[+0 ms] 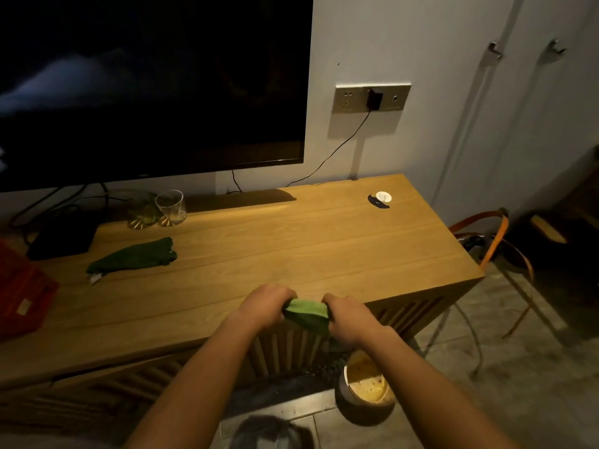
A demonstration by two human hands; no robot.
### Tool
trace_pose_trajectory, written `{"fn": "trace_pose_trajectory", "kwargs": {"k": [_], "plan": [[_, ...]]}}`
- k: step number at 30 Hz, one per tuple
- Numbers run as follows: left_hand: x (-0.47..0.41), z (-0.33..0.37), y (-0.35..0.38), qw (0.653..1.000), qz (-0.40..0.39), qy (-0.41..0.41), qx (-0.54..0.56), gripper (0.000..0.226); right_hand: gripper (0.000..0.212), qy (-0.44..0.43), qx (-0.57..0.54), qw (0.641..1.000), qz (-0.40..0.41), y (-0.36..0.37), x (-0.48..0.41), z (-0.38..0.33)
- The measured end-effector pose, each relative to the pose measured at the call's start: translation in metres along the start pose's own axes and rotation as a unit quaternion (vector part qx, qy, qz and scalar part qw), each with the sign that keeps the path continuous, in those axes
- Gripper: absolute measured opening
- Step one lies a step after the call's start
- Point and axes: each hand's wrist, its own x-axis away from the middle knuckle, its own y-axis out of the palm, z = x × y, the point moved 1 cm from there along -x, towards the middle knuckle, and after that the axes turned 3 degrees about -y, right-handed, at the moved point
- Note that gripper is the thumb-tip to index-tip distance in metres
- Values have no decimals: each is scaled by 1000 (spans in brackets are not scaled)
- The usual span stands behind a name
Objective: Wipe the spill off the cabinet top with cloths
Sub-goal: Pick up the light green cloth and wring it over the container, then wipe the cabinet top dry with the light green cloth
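Observation:
Both of my hands grip one bunched light green cloth (307, 313) just past the front edge of the wooden cabinet top (291, 241). My left hand (265, 304) holds its left end and my right hand (348, 317) holds its right end, the cloth twisted between them. Below the cloth, on the floor, stands a bowl (368, 385) with yellowish liquid in it. A second, dark green cloth (133, 257) lies crumpled on the left part of the cabinet top. I cannot make out any spill on the wood.
Two glasses (170, 207) stand at the back left under the dark television (146, 85). A black box (61, 236) and a red box (22, 293) sit at the left. A small white disc with a black item (380, 200) lies back right. A metal-framed stool (492, 251) stands right of the cabinet.

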Motion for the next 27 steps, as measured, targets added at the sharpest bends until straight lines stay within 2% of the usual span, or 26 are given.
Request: {"fn": "trace_pose_trajectory", "kwargs": {"k": [3,6,8,11,13,15,17,18,21,23,27], "plan": [[-33,-21,-14,999,52,2,4,35,39,-12,21,999,44,-14,-43,2],[-55,-43,-8,997,78,-16,12,49,45,-37,56,995,68,-17,-83,1],[-60,-60,15,998,48,-29,5,58,45,-54,73,995,43,-5,-101,4],[-55,-77,57,998,-53,2,-16,52,46,-68,82,994,-36,34,-107,14],[-45,-84,75,998,-51,15,-14,60,70,-64,103,991,-60,60,-99,21],[-39,-84,85,1000,22,17,2,72,91,-56,101,993,-25,79,-90,26],[-39,-79,90,995,98,4,7,67,83,-31,55,997,44,85,-91,28],[-43,-75,91,994,110,-14,8,64,74,-21,31,996,77,86,-95,28],[-58,-63,100,993,50,-106,14,62,59,-16,24,995,92,93,-112,28],[-66,-56,112,987,27,-157,15,61,59,-14,31,997,75,105,-122,28],[-74,-46,130,978,30,-206,-2,62,63,12,48,995,84,128,-130,30]]}}
